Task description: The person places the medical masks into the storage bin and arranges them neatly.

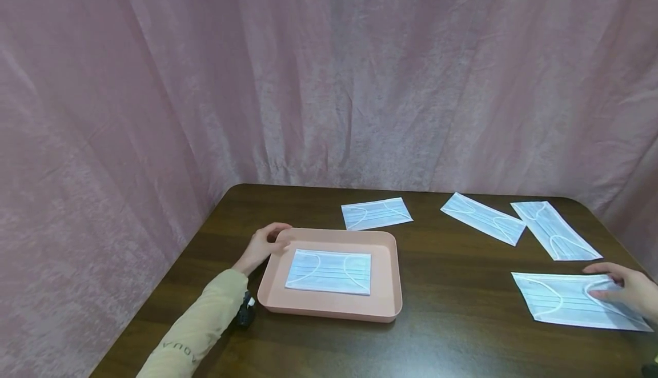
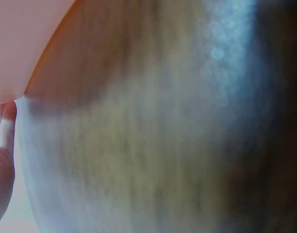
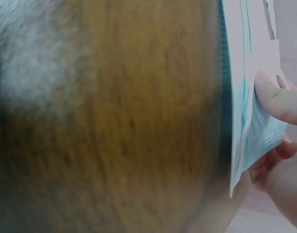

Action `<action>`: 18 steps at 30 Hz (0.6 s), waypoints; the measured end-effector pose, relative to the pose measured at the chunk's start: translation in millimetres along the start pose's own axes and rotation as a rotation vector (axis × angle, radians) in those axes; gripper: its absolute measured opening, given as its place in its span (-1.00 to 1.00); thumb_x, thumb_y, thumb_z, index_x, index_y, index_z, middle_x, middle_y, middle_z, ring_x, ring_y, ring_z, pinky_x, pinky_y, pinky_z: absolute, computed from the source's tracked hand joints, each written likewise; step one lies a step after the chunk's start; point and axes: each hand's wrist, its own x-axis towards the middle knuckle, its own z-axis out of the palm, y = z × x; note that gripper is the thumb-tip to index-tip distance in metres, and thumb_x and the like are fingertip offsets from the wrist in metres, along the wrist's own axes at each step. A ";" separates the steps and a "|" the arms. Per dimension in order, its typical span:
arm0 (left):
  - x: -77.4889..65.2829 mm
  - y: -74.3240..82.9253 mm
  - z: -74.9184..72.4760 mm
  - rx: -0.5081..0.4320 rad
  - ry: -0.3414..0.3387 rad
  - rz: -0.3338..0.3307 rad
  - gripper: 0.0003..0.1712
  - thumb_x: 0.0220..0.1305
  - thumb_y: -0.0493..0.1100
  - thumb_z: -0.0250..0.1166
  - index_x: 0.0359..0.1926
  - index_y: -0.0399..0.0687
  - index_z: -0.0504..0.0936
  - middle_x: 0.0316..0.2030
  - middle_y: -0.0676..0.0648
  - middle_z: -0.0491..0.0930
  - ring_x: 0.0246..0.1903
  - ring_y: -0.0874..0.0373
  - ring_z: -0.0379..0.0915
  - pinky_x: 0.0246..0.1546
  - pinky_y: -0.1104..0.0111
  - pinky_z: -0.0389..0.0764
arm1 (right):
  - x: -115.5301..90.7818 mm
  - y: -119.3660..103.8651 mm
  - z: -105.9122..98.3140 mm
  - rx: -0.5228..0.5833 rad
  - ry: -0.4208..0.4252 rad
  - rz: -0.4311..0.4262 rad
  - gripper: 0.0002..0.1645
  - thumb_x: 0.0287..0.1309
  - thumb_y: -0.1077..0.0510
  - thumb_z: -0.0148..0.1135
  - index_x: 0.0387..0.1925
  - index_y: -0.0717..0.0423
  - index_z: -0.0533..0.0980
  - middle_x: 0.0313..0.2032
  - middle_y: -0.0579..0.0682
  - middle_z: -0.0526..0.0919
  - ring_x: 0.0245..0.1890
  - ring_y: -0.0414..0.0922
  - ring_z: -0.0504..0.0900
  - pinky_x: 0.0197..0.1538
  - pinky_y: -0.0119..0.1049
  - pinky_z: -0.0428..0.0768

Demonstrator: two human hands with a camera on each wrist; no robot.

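Note:
A pink tray (image 1: 329,312) stands left of the table's middle with a pale blue face mask (image 1: 329,272) lying flat inside it. My left hand (image 1: 264,245) holds the tray's far left corner, fingers bent at the rim. In the left wrist view, fingers (image 2: 7,126) show against the tray's edge (image 2: 22,53). Far to the right, my right hand (image 1: 629,288) pinches the right end of another face mask (image 1: 557,301). In the right wrist view its thumb (image 3: 277,99) lies on that mask (image 3: 243,97), while the other fingers reach under the end.
Behind the tray lies one more mask (image 1: 377,213). Two others, a slanted mask (image 1: 483,218) and a mask near the right edge (image 1: 555,230), lie at the back right. All rest on a dark wooden table (image 1: 452,321), with a pink curtain (image 1: 329,81) behind it.

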 end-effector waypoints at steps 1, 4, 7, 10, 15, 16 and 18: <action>0.5 -0.8 0.1 0.000 0.000 -0.002 -0.54 0.08 -0.36 0.30 0.04 -0.30 0.47 -0.03 -0.24 0.46 -0.09 -0.09 0.31 -0.12 0.15 0.30 | -0.5 0.5 0.7 0.006 0.006 0.004 -0.29 -0.27 -0.02 0.46 -0.18 0.39 0.39 -0.16 0.50 0.38 -0.27 0.22 0.35 -0.25 0.04 0.27; 3.2 -5.6 0.2 -0.004 0.000 -0.008 -0.54 0.07 -0.35 0.30 0.04 -0.29 0.47 -0.03 -0.24 0.46 -0.09 -0.09 0.31 -0.12 0.14 0.30 | -2.0 1.7 2.1 0.014 0.034 0.020 -0.31 -0.25 -0.01 0.46 -0.20 0.42 0.41 -0.18 0.46 0.43 -0.27 0.10 0.40 -0.24 -0.03 0.28; 8.1 -18.0 0.2 -0.004 0.008 -0.017 -0.53 0.06 -0.31 0.33 0.04 -0.23 0.48 -0.03 -0.20 0.46 -0.10 -0.06 0.31 -0.13 0.14 0.30 | -3.4 3.5 2.7 0.027 0.058 0.042 -0.39 -0.22 0.01 0.45 -0.27 0.42 0.47 -0.32 0.26 0.54 -0.42 -0.23 0.38 -0.34 -0.29 0.32; 12.7 -31.0 0.4 -0.004 0.022 -0.031 -0.53 0.04 -0.26 0.36 0.03 -0.13 0.51 -0.04 -0.12 0.48 -0.11 -0.01 0.31 -0.13 0.17 0.31 | -5.0 4.9 4.2 0.071 0.082 0.034 -0.50 -0.23 0.09 0.46 -0.35 0.43 0.50 -0.45 0.03 0.58 -0.51 -0.46 0.30 -0.48 -0.48 0.28; 13.0 -37.2 1.2 0.013 0.044 -0.045 -0.54 0.03 -0.22 0.37 0.01 -0.07 0.52 -0.05 -0.06 0.49 -0.12 0.03 0.32 -0.11 0.16 0.32 | -5.1 4.4 2.9 0.123 0.073 0.043 -0.54 -0.22 0.12 0.46 -0.38 0.44 0.51 -0.48 -0.04 0.59 -0.52 -0.46 0.34 -0.50 -0.50 0.31; 12.8 -37.4 1.2 0.016 0.046 -0.050 -0.55 0.03 -0.22 0.37 0.01 -0.07 0.52 -0.05 -0.06 0.49 -0.11 0.03 0.32 -0.10 0.15 0.32 | -4.7 3.7 1.6 0.137 0.059 0.057 -0.51 -0.21 0.10 0.46 -0.37 0.45 0.51 -0.46 0.00 0.60 -0.52 -0.45 0.35 -0.50 -0.47 0.34; 12.3 -37.6 1.2 0.016 0.051 -0.064 -0.56 0.03 -0.23 0.37 0.00 -0.05 0.53 -0.06 -0.05 0.49 -0.11 0.02 0.32 -0.09 0.14 0.31 | -4.3 1.6 -0.1 0.189 0.021 0.094 -0.48 -0.22 0.05 0.46 -0.36 0.43 0.51 -0.43 0.07 0.60 -0.51 -0.39 0.41 -0.51 -0.40 0.42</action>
